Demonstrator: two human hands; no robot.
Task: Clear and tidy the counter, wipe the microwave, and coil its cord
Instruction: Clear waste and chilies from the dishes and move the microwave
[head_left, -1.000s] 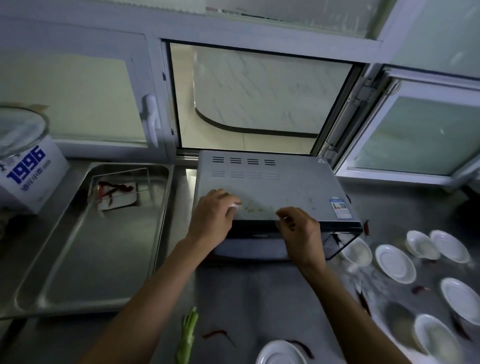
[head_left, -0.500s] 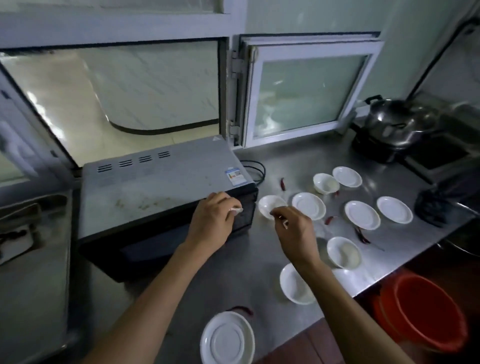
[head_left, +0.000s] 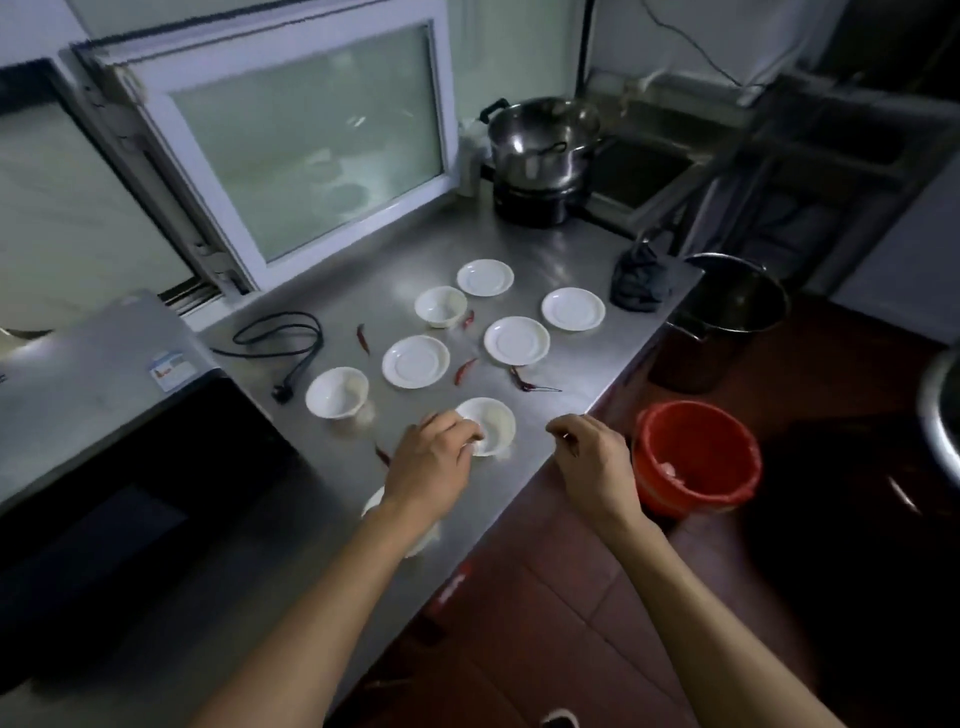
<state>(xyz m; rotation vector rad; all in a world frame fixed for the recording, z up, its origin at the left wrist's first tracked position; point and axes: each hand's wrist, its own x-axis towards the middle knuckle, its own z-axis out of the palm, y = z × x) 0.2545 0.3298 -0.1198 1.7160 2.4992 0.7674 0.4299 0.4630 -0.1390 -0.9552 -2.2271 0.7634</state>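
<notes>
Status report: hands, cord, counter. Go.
Left hand pinching small white scrap, beside white bowl. Right hand curled, contents unclear. Black microwave cord uncoiled. Dried red chillies and dishes scattered on steel counter.

**Crowded counter, narrow lanes**

White dishes (head_left: 415, 361) are crowding the middle of the steel counter (head_left: 566, 249), with dried chillies (head_left: 465, 371) lying in the gaps between them. The microwave (head_left: 98, 395) is walling off the left side, its cord (head_left: 283, 340) looping just beside it. A bare strip is running along the window frame (head_left: 332, 244). At the far end, a pot (head_left: 540, 140) and a dark cloth (head_left: 640, 285) are blocking the way.
</notes>
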